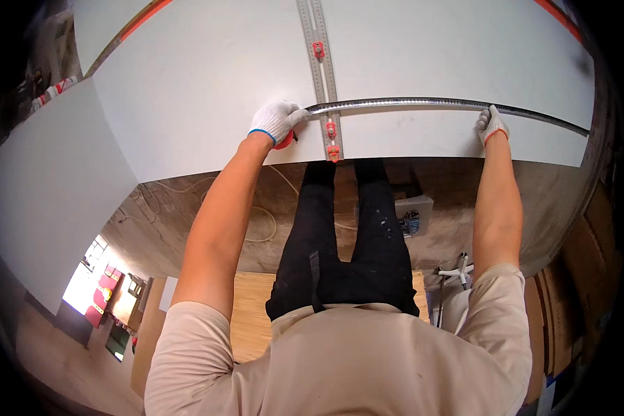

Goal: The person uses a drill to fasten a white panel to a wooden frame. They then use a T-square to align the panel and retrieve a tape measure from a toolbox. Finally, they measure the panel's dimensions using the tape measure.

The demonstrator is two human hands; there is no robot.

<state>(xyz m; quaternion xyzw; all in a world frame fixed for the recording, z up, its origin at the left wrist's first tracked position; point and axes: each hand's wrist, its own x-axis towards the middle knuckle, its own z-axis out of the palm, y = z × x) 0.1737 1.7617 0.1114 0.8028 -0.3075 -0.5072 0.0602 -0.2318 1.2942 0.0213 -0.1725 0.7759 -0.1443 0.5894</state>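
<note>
My left hand, in a white knit glove with a blue cuff, is closed on the left end of a long, narrow, dark and silvery metal strip. Farther along the strip, my gloved right hand pinches it from the near side. The strip lies across a pale board and crosses over a slotted metal ruler with red sliding stops. Under my left hand shows a red object with a dark tip. The glove hides most of it, and I cannot tell its kind.
Another pale panel stands at the left. Below the board's near edge, cables lie on the brown floor. A white-legged stand is by my right side, and brown flat sheets lean at the far right.
</note>
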